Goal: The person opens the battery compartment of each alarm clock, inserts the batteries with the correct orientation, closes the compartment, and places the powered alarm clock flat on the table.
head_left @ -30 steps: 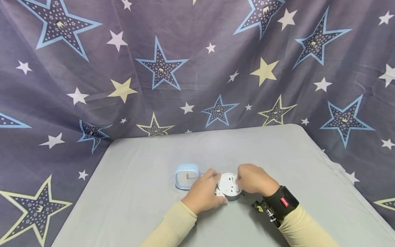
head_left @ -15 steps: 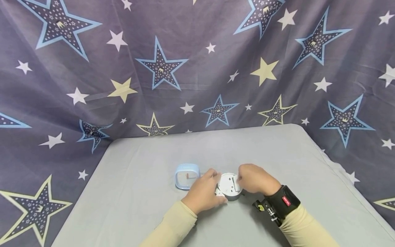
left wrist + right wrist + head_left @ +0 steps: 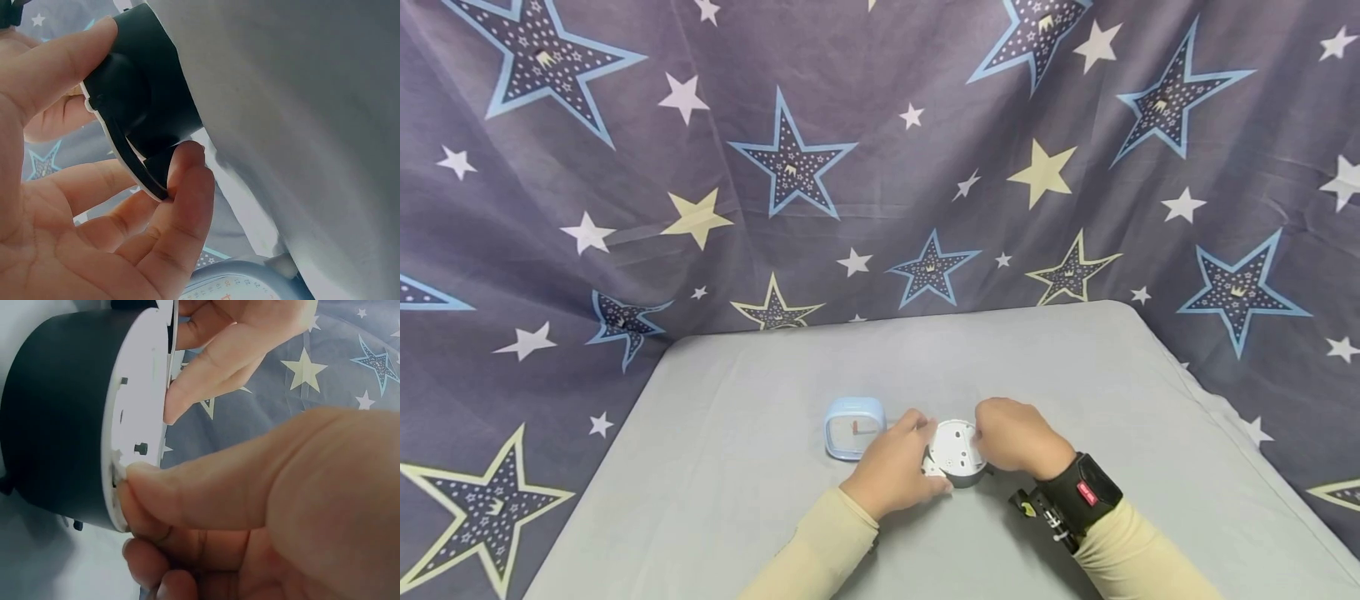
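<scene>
A round clock [image 3: 951,450] with a black body and a white back lies back up on the grey surface. My left hand [image 3: 891,467] grips its left side. In the left wrist view, the fingers curl round a curved black piece with a white edge at the side of the black body [image 3: 150,75], and the thumb rests on the body. My right hand [image 3: 1018,435] has thumb and forefinger pinched at the right edge of the white back [image 3: 140,406], on the battery cover [image 3: 976,450]. The fingers hide most of that cover.
A light blue square alarm clock [image 3: 855,406] stands just left of my left hand, its dial facing me. Grey cloth [image 3: 775,517] covers the surface. Behind and at both sides hangs a purple-grey curtain [image 3: 865,167] with stars.
A dark slot showed beside the battery cover half a second ago; now it is covered. My right hand and wrist have shifted slightly left. The left hand holds still.
</scene>
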### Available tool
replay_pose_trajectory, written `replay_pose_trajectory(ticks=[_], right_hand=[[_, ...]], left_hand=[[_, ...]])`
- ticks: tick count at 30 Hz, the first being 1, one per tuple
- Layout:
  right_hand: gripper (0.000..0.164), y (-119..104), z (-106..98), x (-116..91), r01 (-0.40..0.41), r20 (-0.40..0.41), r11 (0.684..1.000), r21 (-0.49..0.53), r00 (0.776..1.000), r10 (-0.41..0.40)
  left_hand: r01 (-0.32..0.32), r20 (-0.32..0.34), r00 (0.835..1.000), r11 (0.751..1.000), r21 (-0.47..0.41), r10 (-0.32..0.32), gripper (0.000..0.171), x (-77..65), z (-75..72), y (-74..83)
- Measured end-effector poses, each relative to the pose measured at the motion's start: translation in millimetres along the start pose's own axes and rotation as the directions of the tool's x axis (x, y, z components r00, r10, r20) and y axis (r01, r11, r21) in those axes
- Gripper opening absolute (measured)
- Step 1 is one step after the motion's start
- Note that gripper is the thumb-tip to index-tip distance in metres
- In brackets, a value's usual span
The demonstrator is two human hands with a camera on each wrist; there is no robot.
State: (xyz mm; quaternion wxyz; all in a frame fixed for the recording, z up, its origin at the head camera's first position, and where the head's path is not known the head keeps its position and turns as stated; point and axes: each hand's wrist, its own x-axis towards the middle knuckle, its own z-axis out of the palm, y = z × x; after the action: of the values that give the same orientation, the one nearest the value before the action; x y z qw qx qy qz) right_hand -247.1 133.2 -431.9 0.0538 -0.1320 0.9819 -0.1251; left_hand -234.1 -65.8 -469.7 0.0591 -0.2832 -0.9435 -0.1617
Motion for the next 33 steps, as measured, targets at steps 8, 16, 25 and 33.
replay_pose_trajectory(ticks=[8,16,25,33], right_hand=[[0.016,-1.3,-0.5,0.2,-0.023,-0.018,1.0,-0.015,1.0,0.023],[0.017,7.0,1.1,5.1,-0.031,-0.05,0.997,0.066,0.998,0.034],[0.024,27.0,6.1,15.9,-0.064,0.119,0.92,0.387,0.993,0.019],[0.025,41.7,13.7,25.9,-0.092,0.254,0.803,0.589,0.964,-0.075]], left_hand=[[-0.005,-0.006,1.0,1.0,0.003,0.005,0.094,0.2,-0.3,0.7],[-0.01,-0.008,1.0,1.0,0.004,0.01,0.093,-0.2,-1.6,0.8],[-0.005,-0.003,1.0,1.0,0.0,0.005,0.093,0.1,-0.3,0.5],[-0.006,0.0,1.0,1.0,0.002,0.006,0.092,0.1,1.5,-1.0]])
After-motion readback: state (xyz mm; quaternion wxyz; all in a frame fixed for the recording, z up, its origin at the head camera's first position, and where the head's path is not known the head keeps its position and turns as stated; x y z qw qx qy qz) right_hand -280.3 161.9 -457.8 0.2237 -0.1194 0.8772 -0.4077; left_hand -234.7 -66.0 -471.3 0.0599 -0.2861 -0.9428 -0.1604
